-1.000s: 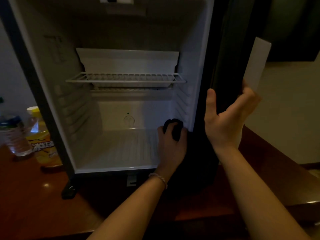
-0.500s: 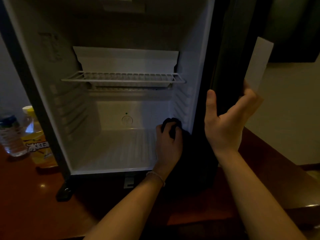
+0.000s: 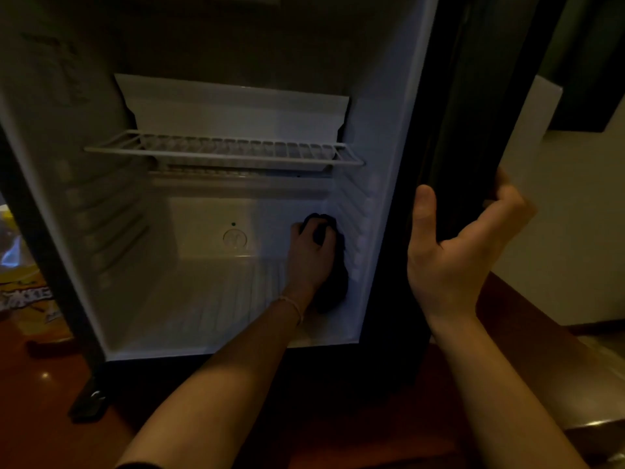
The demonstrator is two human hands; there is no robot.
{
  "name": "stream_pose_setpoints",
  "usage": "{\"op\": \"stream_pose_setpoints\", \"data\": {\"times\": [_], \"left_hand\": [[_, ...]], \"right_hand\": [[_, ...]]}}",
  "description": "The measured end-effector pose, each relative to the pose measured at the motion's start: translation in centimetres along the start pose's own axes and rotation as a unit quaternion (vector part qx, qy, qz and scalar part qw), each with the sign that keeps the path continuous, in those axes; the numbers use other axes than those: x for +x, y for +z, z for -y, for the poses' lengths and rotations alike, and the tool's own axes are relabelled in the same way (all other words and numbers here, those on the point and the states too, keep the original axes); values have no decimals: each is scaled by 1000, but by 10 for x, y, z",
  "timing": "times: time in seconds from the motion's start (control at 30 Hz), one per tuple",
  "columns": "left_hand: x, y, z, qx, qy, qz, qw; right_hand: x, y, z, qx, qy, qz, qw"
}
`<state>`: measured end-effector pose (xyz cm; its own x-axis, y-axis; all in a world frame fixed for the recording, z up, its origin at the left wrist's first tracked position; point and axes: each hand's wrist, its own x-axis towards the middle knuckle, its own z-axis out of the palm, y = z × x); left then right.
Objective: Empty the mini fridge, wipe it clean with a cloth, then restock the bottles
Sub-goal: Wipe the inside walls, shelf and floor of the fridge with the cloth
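Note:
The mini fridge (image 3: 216, 299) stands open and holds no bottles; its white floor and wire shelf (image 3: 223, 152) are bare. My left hand (image 3: 309, 255) is deep inside at the lower right and grips a dark cloth (image 3: 333, 286), which lies against the ribbed right wall. My right hand (image 3: 453, 252) grips the fridge's black right side (image 3: 449, 130), thumb in front and fingers curled round behind it. A yellow-labelled bottle (image 3: 23, 299) stands outside at the far left, partly cut off by the fridge's edge.
The fridge sits on a dark reddish wooden top (image 3: 44, 384). A black door hinge foot (image 3: 89, 399) juts out at its lower left corner. A white panel (image 3: 531, 137) shows behind the fridge's right side, with a pale wall (image 3: 581, 231) beyond.
My left hand and the cloth have pushed further back along the right wall. The camera has come closer, so the bottles at the left are mostly out of frame. My right hand keeps its hold.

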<state>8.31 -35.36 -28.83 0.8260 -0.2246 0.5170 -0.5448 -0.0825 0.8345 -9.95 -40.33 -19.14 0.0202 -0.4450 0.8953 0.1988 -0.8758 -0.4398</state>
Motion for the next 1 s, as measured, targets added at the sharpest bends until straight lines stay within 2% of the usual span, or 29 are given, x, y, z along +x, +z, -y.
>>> {"op": "stream_pose_setpoints", "data": {"times": [0.33,0.5,0.67,0.8,1.0], "left_hand": [[18,-2,-13,-50,55,-101,992],[34,3,-16,-41,31,-87,995],[20,4,5,-61,-62,-35,996],[5,9,12,-46,-68,-35,996],[-36,3,-12,-90,-90,-39,991]], "right_hand": [[0,1,-4,0,-1,-4,1000],[0,2,-6,-2,-17,-12,1000],[0,2,-8,1,-23,-12,1000],[-1,1,-6,-14,-15,-6,1000],[-1,1,-5,-15,-15,-19,1000]]}}
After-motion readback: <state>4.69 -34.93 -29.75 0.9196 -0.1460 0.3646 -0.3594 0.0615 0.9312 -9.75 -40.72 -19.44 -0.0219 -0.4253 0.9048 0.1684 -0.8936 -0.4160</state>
